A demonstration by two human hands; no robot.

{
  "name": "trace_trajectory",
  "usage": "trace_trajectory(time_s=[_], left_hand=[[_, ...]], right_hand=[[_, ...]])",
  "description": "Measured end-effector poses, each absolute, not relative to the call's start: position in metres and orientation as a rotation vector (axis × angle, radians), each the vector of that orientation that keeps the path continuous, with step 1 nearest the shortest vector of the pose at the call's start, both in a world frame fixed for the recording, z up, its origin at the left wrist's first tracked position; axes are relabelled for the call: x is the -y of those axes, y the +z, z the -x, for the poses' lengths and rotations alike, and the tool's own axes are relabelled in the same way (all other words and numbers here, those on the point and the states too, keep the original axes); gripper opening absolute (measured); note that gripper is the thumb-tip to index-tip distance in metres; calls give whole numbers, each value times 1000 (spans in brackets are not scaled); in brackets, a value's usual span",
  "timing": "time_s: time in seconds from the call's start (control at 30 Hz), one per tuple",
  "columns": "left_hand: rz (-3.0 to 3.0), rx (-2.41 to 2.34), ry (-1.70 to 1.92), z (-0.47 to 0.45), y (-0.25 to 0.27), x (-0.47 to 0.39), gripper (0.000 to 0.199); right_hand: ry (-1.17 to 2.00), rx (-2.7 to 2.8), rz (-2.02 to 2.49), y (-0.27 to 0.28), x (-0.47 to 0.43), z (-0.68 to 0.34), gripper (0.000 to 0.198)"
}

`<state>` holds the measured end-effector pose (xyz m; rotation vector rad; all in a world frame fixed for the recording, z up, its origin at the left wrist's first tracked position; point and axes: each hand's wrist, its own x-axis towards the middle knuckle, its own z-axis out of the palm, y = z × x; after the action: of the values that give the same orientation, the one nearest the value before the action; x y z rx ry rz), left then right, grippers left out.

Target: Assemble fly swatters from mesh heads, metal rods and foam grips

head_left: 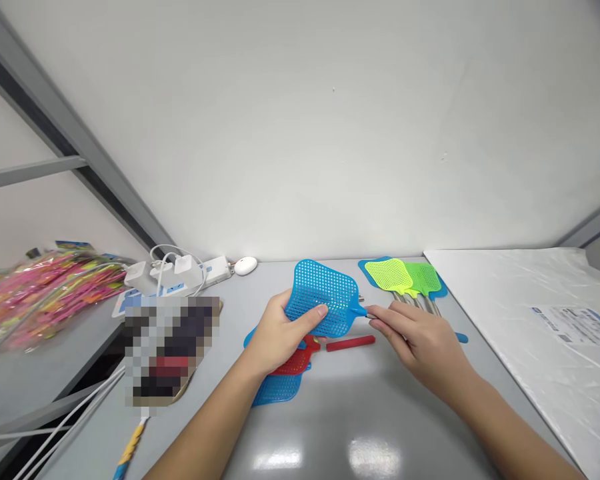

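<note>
Centrally, the left hand (pixel 275 335) grasps the mesh head of a blue fly swatter (pixel 330 297), thumb uppermost; the right hand (pixel 425 340), knuckles up, pinches at its neck. Held above the grey tabletop (pixel 330 420), the swatter points its neck rightward, its long axis crosswise and dipping slightly right. Beyond, a pale wall (pixel 330 147) rises; a white-wrapped package (pixel 515 360) lies at right.

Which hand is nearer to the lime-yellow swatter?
Right. The right hand is just on the near side of the lime-yellow swatter, pinching the held blue swatter below its head; the left hand is farther off, to the left, holding that head.
</note>
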<state>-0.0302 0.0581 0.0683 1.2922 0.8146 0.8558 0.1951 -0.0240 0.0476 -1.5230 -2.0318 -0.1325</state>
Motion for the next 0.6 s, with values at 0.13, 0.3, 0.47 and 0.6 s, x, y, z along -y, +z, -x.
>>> trace_trajectory(time_s=[0.13, 0.3, 0.47, 0.6], left_hand=[[-1283, -805, 811, 31, 69, -59, 22], [-1286, -827, 777, 29, 66, -58, 21], [-1358, -818, 723, 27, 64, -57, 21], [-1414, -797, 701, 27, 65, -56, 20]], right_hand=[[-202, 2050, 1539, 47, 24, -195, 28], [-392, 2064, 1569, 46, 26, -192, 26], [-501, 2120, 1596, 43, 28, -185, 29], [-421, 2158, 1591, 43, 28, -182, 34]])
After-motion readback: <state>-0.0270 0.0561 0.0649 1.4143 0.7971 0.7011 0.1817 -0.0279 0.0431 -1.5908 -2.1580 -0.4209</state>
